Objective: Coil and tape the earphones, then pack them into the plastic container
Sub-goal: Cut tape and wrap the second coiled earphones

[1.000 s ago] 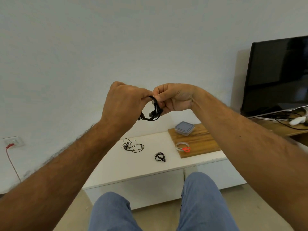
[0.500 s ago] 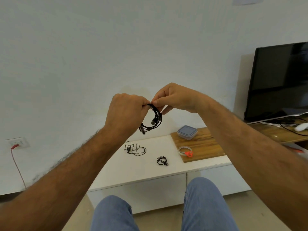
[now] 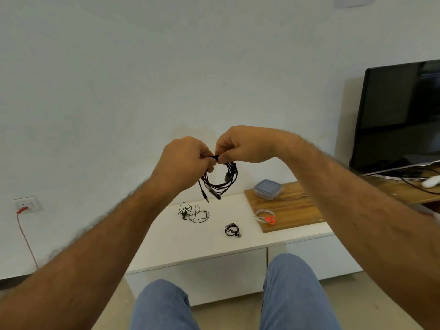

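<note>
A coil of black earphones (image 3: pixel 220 181) hangs in the air in front of me, pinched at its top by both hands. My left hand (image 3: pixel 182 163) and my right hand (image 3: pixel 242 145) meet fingertip to fingertip on the coil's top; the plug and an earbud dangle below. On the white cabinet (image 3: pixel 181 244) lie a loose tangle of black earphones (image 3: pixel 193 212) and a small coiled pair (image 3: pixel 232 230). The plastic container (image 3: pixel 267 189), lid on, stands on a wooden board (image 3: pixel 290 206). A tape roll (image 3: pixel 263 213) and orange-handled scissors (image 3: pixel 270 220) lie on the board's front.
A dark TV (image 3: pixel 400 113) stands on a wooden shelf at the right, with cables and a white object (image 3: pixel 431 181) beside it. A wall socket (image 3: pixel 27 204) with a red cord sits low on the left. My knees in blue jeans (image 3: pixel 291 294) fill the bottom.
Both hands with the coil have lowered slightly in view as my head tilted up. The coil hangs looser and wider below the fingers, and my right hand has shifted its pinch.
</note>
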A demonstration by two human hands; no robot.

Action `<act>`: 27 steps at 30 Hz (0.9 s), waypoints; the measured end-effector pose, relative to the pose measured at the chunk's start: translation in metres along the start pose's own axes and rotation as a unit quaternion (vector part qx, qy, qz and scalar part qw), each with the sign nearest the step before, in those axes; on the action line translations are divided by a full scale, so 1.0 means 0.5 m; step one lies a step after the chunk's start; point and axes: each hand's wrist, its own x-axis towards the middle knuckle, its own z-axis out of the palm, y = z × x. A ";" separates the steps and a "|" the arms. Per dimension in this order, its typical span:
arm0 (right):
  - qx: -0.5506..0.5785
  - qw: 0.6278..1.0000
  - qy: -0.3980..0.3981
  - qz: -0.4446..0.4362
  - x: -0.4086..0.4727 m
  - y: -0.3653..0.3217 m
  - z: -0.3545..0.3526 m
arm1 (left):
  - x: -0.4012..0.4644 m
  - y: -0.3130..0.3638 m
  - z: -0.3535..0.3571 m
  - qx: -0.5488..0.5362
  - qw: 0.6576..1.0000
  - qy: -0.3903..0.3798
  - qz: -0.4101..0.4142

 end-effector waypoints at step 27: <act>0.001 0.974 0.210 -0.084 0.005 0.014 0.063 | -0.004 -0.022 -0.011 -0.342 0.917 -0.118 -0.170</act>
